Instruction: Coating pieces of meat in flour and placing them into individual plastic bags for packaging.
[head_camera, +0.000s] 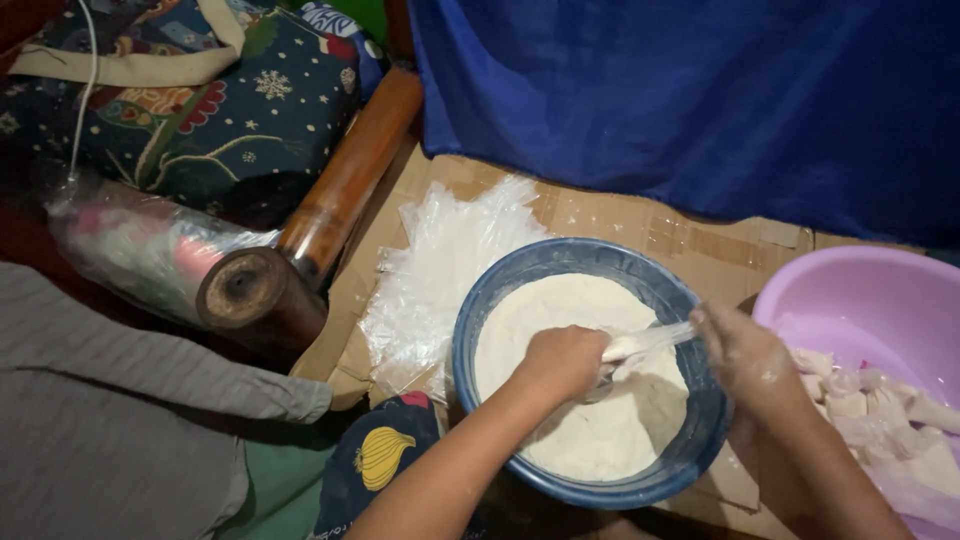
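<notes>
While both hands grip a clear plastic bag (650, 342) | left hand (562, 362) fisted | right hand (745, 352) pinching | round blue bowl (480, 310), powdery flour (560, 310)

Up top hangs a deep blue cloth (700, 100) across the back. Below it lies flattened brown cardboard (690, 250), with a stack of clear plastic sheets (440, 270) spread on it. To the left are two dark wooden posts (300, 240) — one shows its round cut end. A clear bag with something pink inside (140, 245) sits beside them, and a patterned dark fabric bag (230, 110) lies behind. Far right sits a pink basin (860, 290), holding pale wrapped pieces (880, 410). Grey cloth (110, 410) fills the lower left.
</notes>
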